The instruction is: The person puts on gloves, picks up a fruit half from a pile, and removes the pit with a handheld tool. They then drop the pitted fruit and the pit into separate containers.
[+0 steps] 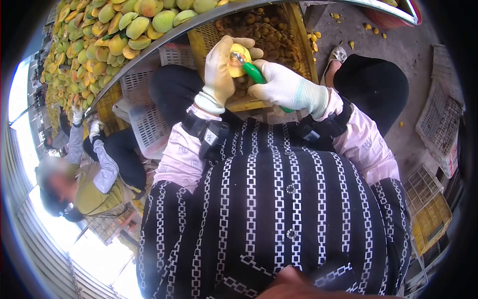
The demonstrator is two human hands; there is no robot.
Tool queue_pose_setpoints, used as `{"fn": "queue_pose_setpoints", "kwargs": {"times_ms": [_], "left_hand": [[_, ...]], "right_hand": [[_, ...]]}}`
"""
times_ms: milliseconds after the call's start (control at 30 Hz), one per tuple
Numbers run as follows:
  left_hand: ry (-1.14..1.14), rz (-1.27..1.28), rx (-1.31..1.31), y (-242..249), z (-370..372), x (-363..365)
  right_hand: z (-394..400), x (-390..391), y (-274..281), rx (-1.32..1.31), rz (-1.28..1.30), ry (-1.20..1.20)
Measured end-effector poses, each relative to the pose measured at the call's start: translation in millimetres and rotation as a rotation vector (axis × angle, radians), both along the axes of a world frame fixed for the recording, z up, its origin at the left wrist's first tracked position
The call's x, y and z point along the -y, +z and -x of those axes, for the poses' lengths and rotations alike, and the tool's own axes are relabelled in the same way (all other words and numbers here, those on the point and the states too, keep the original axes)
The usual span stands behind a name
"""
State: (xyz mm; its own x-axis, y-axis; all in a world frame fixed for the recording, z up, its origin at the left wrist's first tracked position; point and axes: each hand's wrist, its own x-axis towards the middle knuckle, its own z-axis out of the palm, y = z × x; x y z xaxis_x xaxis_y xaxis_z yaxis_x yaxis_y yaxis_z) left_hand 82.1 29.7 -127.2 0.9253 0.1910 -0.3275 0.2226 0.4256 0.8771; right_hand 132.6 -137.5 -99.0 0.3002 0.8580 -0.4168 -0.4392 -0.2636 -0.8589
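My left hand [219, 74], in a stained white work glove, holds a yellow peach half [238, 61] with its cut face turned toward my right hand. My gloved right hand [284, 84] is wrapped round the green handle of a pitting spoon [254, 73]. Its metal tip presses into the middle of the peach half. Below both hands stands a yellow plastic crate [304, 42] holding brown, wet-looking peach scraps and pits [264, 30].
A metal-rimmed table heaped with green-yellow peaches [134, 27] curves across the upper left. White crates [152, 117] stand beside my knee. A co-worker [99, 184] sits at left, gloved hands at the heap. Fruit bits [367, 26] dot the floor; more crates [438, 129] lie right.
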Motion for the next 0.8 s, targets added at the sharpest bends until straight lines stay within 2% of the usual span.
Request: {"fn": "queue_pose_setpoints", "kwargs": {"times_ms": [100, 167, 233, 333, 400, 500, 633, 700, 733, 800], "left_hand": [[-0.131, -0.06, -0.096, 9.7, 0.9, -8.5], [-0.126, -0.017, -0.112, 10.9, 1.6, -10.7], [-0.121, 0.033, -0.125, 11.3, 1.5, -9.6], [-0.079, -0.044, -0.074, 10.7, 1.7, -1.3], [0.066, -0.263, 0.06, 6.3, 3.8, 5.9], [0.056, -0.294, 0.148, 9.7, 6.0, 7.4], [0.063, -0.311, 0.076, 8.3, 0.5, 7.3], [0.061, -0.324, 0.079, 12.4, 0.4, 9.5], [0.055, -0.412, 0.118, 15.1, 1.5, 10.4], [0.08, -0.394, 0.174, 11.7, 0.5, 8.3]], "right_hand": [[-2.1, -0.8, -0.2, 0.062, -0.021, 0.054], [-3.3, 1.1, 0.6, -0.201, -0.103, 0.073], [-2.1, -0.1, 2.8, -0.168, -0.071, 0.069], [2.3, -1.1, 5.6, -0.16, -0.035, 0.048], [5.4, -0.9, 6.4, -0.217, -0.036, 0.006], [0.2, 1.9, 3.5, -0.376, -0.199, 0.062], [8.2, -2.7, 1.8, -0.279, -0.135, -0.029], [5.8, 0.2, 6.4, -0.438, -0.253, 0.0], [7.4, 0.1, 5.4, -0.442, -0.252, -0.001], [10.0, -2.4, 4.2, -0.497, -0.295, -0.015]]}}
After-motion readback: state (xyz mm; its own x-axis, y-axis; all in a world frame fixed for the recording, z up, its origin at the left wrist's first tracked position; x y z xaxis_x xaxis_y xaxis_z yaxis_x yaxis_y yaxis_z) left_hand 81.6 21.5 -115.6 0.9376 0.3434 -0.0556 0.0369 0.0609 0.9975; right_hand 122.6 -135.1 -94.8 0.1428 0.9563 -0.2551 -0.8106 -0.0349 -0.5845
